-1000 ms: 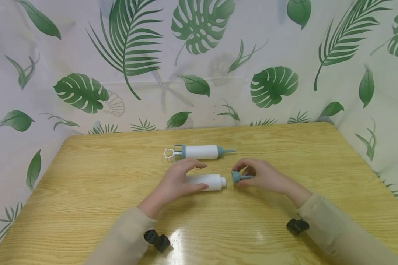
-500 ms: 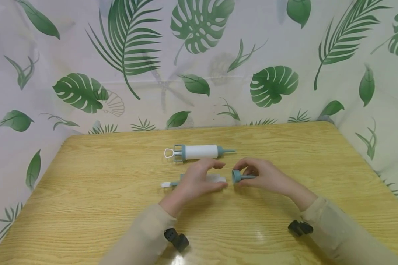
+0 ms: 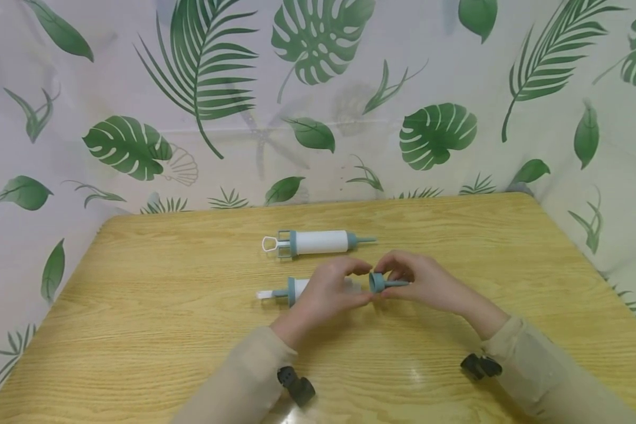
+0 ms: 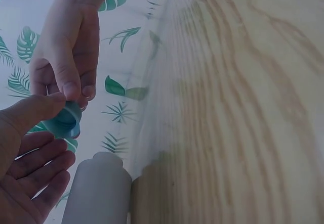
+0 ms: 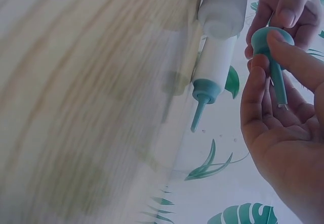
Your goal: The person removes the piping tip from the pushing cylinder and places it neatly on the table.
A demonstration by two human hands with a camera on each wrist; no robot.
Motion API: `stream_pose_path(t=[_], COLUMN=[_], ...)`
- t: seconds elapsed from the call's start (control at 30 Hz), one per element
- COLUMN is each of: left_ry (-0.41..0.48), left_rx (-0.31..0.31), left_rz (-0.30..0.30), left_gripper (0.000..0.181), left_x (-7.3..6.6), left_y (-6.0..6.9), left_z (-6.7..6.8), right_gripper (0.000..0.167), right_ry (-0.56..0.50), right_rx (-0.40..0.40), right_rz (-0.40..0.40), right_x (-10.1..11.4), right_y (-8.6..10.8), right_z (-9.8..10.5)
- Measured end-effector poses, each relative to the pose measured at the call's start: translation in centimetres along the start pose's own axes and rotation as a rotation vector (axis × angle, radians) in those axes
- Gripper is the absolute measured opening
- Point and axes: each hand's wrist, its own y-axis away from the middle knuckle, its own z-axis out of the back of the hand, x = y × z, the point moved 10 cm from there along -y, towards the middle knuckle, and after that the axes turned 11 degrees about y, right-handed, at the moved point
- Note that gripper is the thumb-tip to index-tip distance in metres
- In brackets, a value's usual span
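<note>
Rear tube [image 3: 322,242] and front tube [image 3: 300,288] lie on the bench [image 3: 153,330], roughly parallel, the former behind the latter. The rear tube has its handle end to the left and its spout to the right. The front tube extends beneath the left hand [image 3: 330,288], rod to the left, neck to the right. The nozzle cap [image 3: 376,282] lies just right of that neck, apart from it, between left hand and right hand [image 3: 421,280]. Behind the bench: the backdrop [image 3: 373,150].
</note>
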Motion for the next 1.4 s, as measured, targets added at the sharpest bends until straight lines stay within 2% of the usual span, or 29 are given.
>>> stream_pose_path(t=[0.27, 0.47, 0.77, 0.97, 1.2, 1.4], left_ry=[-0.003, 0.027, 0.082, 0.093, 0.139, 0.137], left_rx=[-0.012, -0.015, -0.044, -0.070, -0.083, -0.087], left_rz=[0.023, 0.037, 0.049, 0.044, 0.044, 0.037], left_gripper=[0.036, 0.033, 0.030, 0.032, 0.031, 0.031], left_x=[-0.1, 0.1, 0.2, 0.2, 0.2, 0.2], left_y=[-0.2, -0.3, -0.3, -0.1, 0.1, 0.2], left_z=[-0.3, -0.5, -0.1, 0.4, 0.7, 0.7], right_gripper=[0.032, 0.033, 0.030, 0.021, 0.012, 0.010], right_ry=[0.007, -0.006, -0.052, -0.035, 0.023, 0.055], right_rx=[-0.010, -0.005, 0.004, 0.003, -0.031, -0.090], right_rz=[-0.008, -0.025, -0.036, -0.058, -0.052, -0.018], right_x=[0.0, -0.3, -0.7, -1.4, -1.6, -1.4], right_y=[0.2, 0.2, 0.6, 1.0, 1.3, 1.3], right_z=[0.0, 0.0, 0.1, 0.5, 1.1, 1.6])
